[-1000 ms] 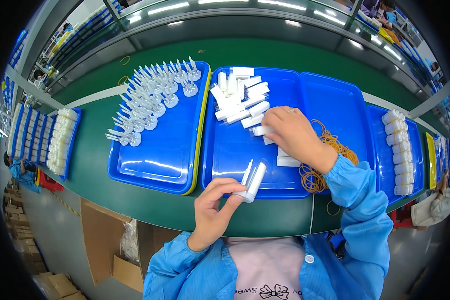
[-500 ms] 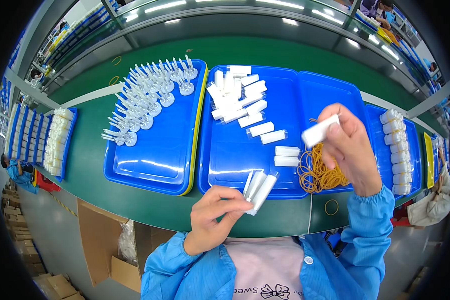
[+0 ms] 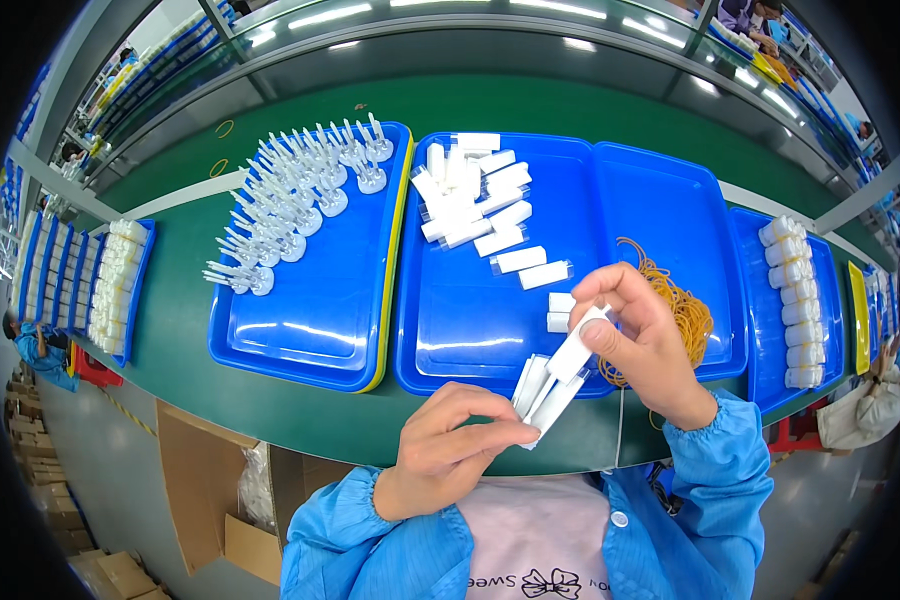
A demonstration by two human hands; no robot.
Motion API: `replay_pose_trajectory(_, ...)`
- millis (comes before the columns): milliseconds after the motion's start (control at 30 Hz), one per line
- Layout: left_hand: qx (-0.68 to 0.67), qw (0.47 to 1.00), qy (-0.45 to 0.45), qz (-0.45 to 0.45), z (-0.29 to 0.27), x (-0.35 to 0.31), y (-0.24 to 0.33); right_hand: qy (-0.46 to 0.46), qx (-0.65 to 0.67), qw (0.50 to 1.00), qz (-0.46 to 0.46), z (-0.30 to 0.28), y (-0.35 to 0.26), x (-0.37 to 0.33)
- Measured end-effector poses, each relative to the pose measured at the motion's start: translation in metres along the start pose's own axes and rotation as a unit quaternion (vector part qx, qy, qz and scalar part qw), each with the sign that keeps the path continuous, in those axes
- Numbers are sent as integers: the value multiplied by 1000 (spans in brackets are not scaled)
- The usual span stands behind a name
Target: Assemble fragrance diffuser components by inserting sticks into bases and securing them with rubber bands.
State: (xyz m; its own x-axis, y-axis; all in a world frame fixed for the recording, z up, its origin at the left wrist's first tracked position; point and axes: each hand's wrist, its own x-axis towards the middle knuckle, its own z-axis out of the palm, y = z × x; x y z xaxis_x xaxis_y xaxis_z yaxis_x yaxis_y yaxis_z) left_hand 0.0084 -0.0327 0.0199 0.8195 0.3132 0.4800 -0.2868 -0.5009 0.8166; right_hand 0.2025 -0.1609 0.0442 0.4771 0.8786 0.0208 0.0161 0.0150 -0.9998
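Note:
Near the table's front edge, my left hand (image 3: 455,445) pinches a small fanned bunch of white packets (image 3: 557,402) in clear film by their lower ends. My right hand (image 3: 642,345) grips one more white packet (image 3: 576,352) between thumb and fingers, its lower end right at the top of the bunch. Whether the two touch is hard to see. Behind them, a loose pile of similar packets (image 3: 460,210) lies in the middle blue tray (image 3: 460,330). Two more rest close to my right hand, partly hidden by it. Yellow-brown rubber bands (image 3: 690,325) are heaped beside that hand.
The left blue tray (image 3: 300,340) holds rows of clear plastic pieces with thin stems (image 3: 295,195). At right, a blue tray carries stacked white rolls (image 3: 800,300). White bundles (image 3: 118,280) fill a tray at far left. An open cardboard box (image 3: 195,490) stands below the table.
My right hand has moved left and down, bringing its packet to the bunch. My left hand has shifted slightly right with the bunch. More of the rubber bands' far side now shows.

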Motion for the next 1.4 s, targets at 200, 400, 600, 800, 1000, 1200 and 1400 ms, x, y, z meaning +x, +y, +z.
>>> replay_pose_trajectory(200, -1, 998, 60, -15, 1, -8, 2, -41, -113, 990, -72, 13, -9, -7)
replay_pose_trajectory(400, -54, 981, 131, -130, 1, -9, 6, -63, -116, 988, -82, 35, -10, -6)
replay_pose_trajectory(600, 27, 986, 106, -122, -12, -9, -15, -1, -356, 911, -208, 10, 7, 94)
replay_pose_trajectory(800, 11, 984, 110, -137, -13, -21, -14, -7, -618, 774, -142, 13, 62, 132)
replay_pose_trajectory(1000, -11, 984, 107, -143, -14, -26, -17, -38, -495, 854, -155, -6, 67, 126)
replay_pose_trajectory(1200, -22, 986, 92, -141, -9, -23, -16, -3, -497, 861, -104, -26, 55, 116)
replay_pose_trajectory(1400, 21, 988, 103, -114, -13, -25, -14, -13, -344, 939, -18, -33, -4, 101)
